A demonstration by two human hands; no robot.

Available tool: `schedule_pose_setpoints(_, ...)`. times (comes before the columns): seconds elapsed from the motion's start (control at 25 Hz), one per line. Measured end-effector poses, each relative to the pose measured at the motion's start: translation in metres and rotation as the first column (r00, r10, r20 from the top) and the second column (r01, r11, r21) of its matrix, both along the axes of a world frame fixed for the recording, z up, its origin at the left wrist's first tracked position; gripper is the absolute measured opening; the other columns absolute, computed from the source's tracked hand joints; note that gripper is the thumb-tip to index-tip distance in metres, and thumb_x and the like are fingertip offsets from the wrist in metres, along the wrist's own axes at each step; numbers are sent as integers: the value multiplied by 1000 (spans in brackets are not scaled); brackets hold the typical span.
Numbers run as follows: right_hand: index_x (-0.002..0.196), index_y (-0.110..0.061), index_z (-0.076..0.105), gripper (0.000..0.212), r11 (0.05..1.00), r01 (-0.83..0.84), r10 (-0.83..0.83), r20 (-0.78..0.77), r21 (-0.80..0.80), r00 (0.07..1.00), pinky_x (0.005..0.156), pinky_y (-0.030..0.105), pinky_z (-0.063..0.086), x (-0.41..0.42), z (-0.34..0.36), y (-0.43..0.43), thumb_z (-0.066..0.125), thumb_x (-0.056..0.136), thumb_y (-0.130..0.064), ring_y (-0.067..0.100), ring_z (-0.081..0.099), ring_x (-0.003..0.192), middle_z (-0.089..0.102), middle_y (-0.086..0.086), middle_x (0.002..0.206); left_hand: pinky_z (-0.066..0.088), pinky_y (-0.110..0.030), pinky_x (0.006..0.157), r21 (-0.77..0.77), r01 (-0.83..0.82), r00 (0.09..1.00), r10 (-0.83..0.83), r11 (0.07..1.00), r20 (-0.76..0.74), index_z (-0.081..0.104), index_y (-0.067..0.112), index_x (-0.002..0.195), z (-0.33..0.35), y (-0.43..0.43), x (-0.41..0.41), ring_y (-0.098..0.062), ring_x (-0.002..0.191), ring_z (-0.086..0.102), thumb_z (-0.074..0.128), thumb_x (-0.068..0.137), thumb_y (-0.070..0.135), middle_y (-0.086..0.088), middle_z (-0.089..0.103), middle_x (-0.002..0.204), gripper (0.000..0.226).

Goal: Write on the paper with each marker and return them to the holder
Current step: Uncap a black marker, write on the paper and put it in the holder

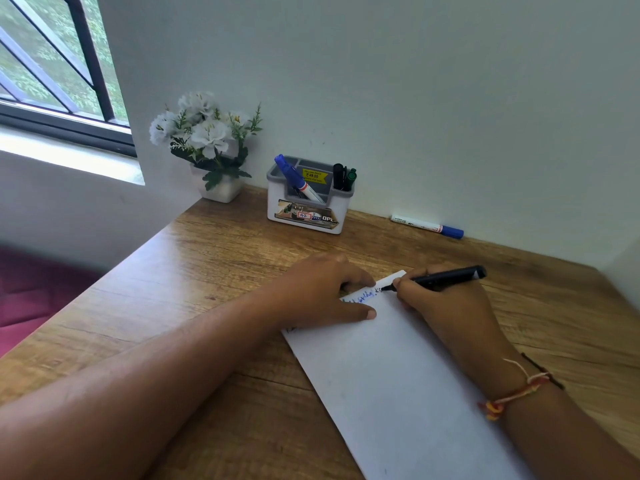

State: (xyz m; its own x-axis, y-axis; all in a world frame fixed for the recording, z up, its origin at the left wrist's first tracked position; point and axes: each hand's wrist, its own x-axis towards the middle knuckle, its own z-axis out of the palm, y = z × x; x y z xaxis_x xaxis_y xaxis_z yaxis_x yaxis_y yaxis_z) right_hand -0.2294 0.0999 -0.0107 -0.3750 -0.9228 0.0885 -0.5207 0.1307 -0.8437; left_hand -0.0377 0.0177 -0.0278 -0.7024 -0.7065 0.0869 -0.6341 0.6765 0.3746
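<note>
R hand (446, 306) grips black marker (440, 279), tip on paper (398, 375) by blue writing; L hand (322, 289) presses paper's top edge; holder (308, 202) w/ markers stands near wall.

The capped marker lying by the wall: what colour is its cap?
Blue cap on a white-barrelled marker; head view.

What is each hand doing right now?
Left hand: open, pressing down on the paper.
Right hand: closed, gripping the black marker, tip on the paper.
</note>
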Motion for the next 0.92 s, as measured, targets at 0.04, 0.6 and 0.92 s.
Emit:
schedule_pose_setpoints(0.04,77,-24,76,5,1000,2,-2,-16,4,1000,58,27,47,0,0,0,75,78,-29,14,69,74,74,-4,76,36,-29,74,-2,0,1000,0,1000,2,52,46,138,0,0,0,-8,93,41,60,88,63,13,47,101,53)
schedule_pose_setpoints(0.6,79,-25,79,4,1000,20,-20,39,1,999,63,31,51,-3,-2,-2,78,79,-29,17,71,79,76,-4,78,42,-31,83,0,0,1000,0,1000,-6,52,44,139,3,3,1,-9,98,44,61,88,62,11,50,106,54)
schedule_pose_setpoints(0.92,75,-24,77,7,1000,29,-29,-17,1,999,61,29,47,-2,-1,-2,76,80,-29,15,69,75,74,-5,75,42,-30,81,0,-1,1000,1,1000,13,52,44,139,4,2,-1,-10,98,45,60,89,61,8,55,111,54)
